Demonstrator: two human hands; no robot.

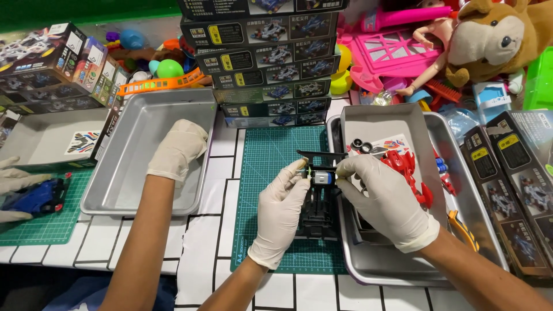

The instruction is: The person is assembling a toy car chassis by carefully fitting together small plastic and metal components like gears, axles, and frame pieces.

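Head view looks down at a white tiled surface (pixel 196 242) with a green cutting mat (pixel 271 173) in the middle. Both gloved hands meet over a black toy-car chassis (pixel 318 213) that lies on the mat's right part, touching the rim of a grey tray (pixel 461 190). The left hand (pixel 282 207) and the right hand (pixel 391 196) each pinch one end of a small motor (pixel 320 177), silver with a blue end cap, held just above the chassis; both grips are closed on it.

The motor looks light and rigid, smooth metal that could slip in gloves, so its two ends are likely the safest places to pinch. The chassis seems thin plastic, light, probably brittle at its fine ribs; its side rails look sturdiest.

A third gloved hand (pixel 175 150), belonging to someone else, rests in an empty metal tray (pixel 115 190) at left. Red car body parts (pixel 409 167) lie in a box lid inside the right tray. A stack of kit boxes (pixel 265 57) stands behind the mat, and a plush dog (pixel 495 40) sits at top right.
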